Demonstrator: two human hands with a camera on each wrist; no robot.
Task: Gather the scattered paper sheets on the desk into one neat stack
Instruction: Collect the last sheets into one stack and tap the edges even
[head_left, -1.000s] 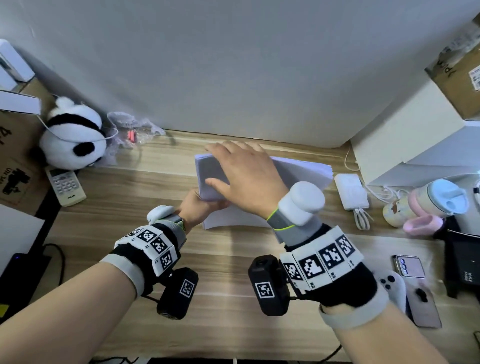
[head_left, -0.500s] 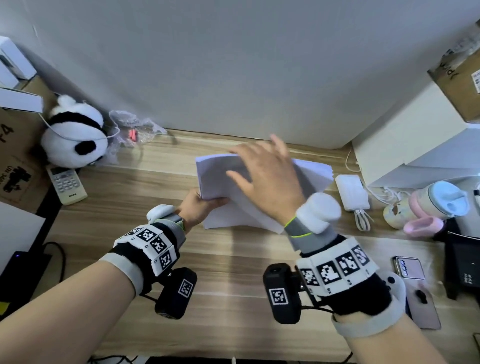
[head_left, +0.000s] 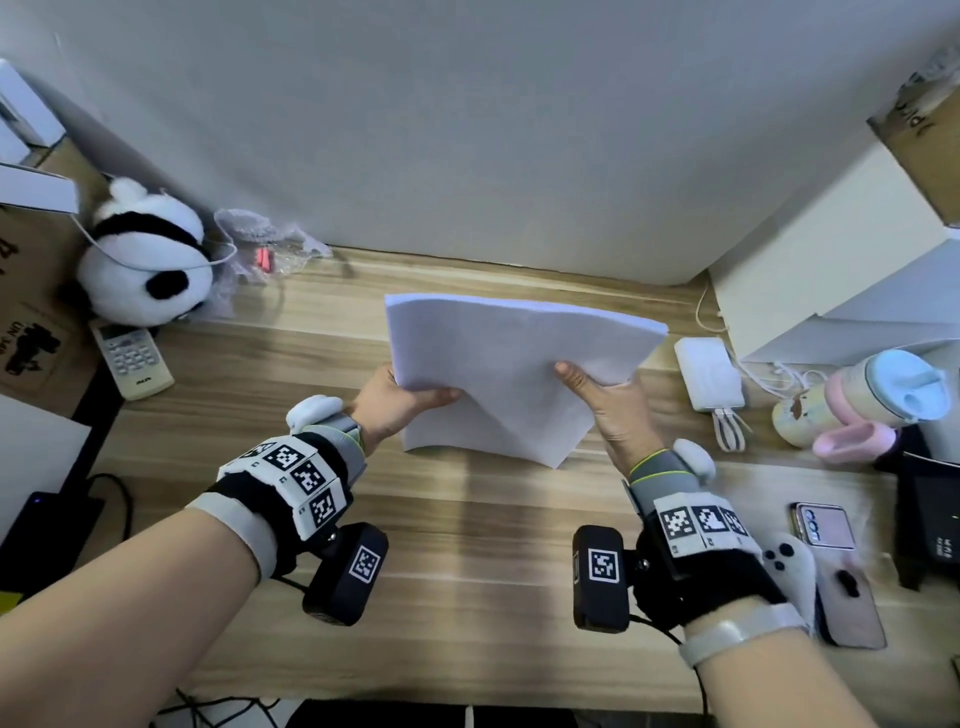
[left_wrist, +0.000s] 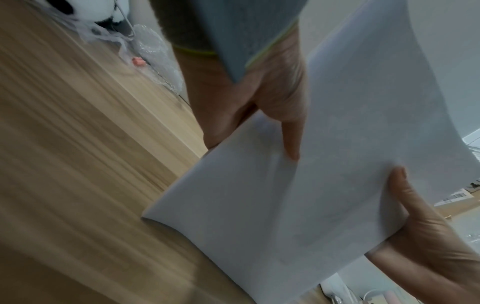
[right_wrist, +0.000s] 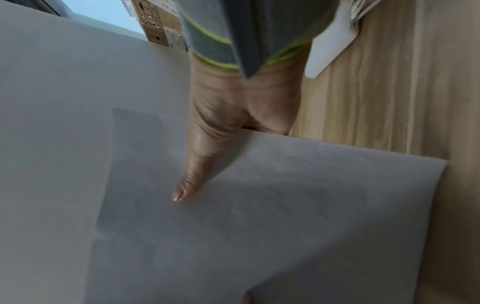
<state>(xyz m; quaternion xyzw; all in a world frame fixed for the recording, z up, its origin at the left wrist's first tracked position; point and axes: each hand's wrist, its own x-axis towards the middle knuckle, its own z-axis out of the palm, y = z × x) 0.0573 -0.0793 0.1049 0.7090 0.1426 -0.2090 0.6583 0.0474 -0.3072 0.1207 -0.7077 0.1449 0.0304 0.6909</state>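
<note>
A stack of white paper sheets (head_left: 509, 364) is held over the middle of the wooden desk (head_left: 467, 545), its near edge sagging toward the desk. My left hand (head_left: 410, 400) grips the stack's left edge, thumb on top and fingers hidden beneath. At the right edge my right hand (head_left: 597, 395) grips it the same way. The left wrist view shows the paper sheets (left_wrist: 311, 195) pinched under my left thumb (left_wrist: 291, 135), with the right hand (left_wrist: 428, 226) at the far side. In the right wrist view my right thumb (right_wrist: 194, 168) presses on the paper sheets (right_wrist: 259, 226).
A panda plush (head_left: 145, 260), a remote (head_left: 132, 361) and bubble wrap (head_left: 265, 239) lie at the back left. On the right are a white power bank (head_left: 709, 371), a pastel cup (head_left: 883, 389), two phones (head_left: 826, 525) and a white box (head_left: 831, 270).
My right hand left the top of the stack and swung right to grip its right edge. The sheets rose off the desk between both hands.
</note>
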